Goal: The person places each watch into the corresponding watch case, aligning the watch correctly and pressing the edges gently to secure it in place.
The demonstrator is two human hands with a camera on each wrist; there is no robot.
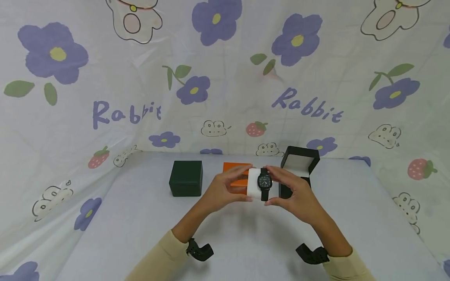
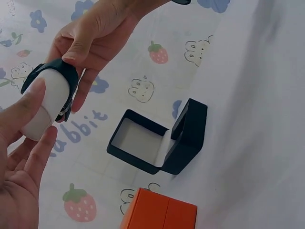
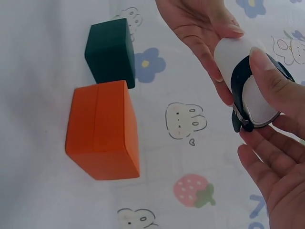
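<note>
A black watch [image 1: 265, 182] with a squarish face is wrapped round a white watch pillow [image 1: 252, 182], held up above the table between both hands. My left hand [image 1: 220, 190] grips the pillow's left end between thumb and fingers. My right hand [image 1: 299, 195] holds the other end; in the right wrist view its thumb lies on the dark strap [image 3: 240, 74] near the pillow's edge. The buckle hangs at the strap's lower side there. Behind the right hand stands an open black watch box [image 1: 300, 162], its lid raised and its lining pale.
A closed dark green box [image 1: 186, 178] stands left of the hands. An orange box [image 3: 102, 131] stands behind the left hand, partly hidden by it in the head view. A white tabletop [image 1: 133, 218] meets a patterned curtain [image 1: 228, 105] at the back.
</note>
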